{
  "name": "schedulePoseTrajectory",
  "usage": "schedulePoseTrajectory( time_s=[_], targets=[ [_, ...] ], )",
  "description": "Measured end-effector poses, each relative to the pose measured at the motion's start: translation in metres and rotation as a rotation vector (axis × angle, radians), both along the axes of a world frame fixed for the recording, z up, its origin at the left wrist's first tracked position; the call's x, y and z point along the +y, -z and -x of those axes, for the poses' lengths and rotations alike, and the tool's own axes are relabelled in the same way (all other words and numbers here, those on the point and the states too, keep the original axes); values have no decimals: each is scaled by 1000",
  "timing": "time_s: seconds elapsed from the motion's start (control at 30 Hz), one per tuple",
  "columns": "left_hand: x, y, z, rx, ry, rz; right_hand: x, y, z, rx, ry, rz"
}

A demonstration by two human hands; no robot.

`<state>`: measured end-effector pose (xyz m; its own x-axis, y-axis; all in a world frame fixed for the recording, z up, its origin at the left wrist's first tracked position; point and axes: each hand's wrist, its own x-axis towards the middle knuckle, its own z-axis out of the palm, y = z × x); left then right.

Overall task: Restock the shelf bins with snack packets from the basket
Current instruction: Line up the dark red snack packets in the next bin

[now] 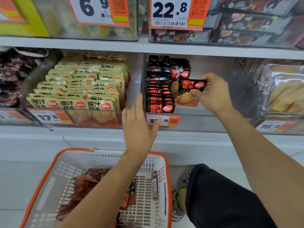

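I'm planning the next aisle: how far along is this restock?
Done: the clear bin of beige snack packets looks full, and one row of black packets stands in the next bin. In hand: the right hand pinches a black-and-orange snack packet beside that row; the left hand hovers open. Left: the white orange-rimmed basket holds more reddish-brown packets.

Bright, even overhead store light; soft shadows only; mild glare on the clear bin fronts (105,116) and wrapped packs at right (283,89); wide-angle bend in the shelf edge (164,48); corners and upper price tags (171,12) soft, slightly blurred.
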<state>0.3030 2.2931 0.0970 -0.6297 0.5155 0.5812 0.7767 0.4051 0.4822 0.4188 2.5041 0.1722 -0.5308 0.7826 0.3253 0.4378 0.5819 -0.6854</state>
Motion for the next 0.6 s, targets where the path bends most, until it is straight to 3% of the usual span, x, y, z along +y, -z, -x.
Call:
schedulePoseTrajectory(
  time_s=[0.27,0.4,0.6],
  targets=[
    [-4,2,6,-18,40,-42,14,14,57,-41,103,83],
    [-6,5,10,-11,63,-42,20,17,66,-154,177,-75],
    [-5,7,11,-15,80,-45,34,14,63,-235,214,-135]
  ],
)
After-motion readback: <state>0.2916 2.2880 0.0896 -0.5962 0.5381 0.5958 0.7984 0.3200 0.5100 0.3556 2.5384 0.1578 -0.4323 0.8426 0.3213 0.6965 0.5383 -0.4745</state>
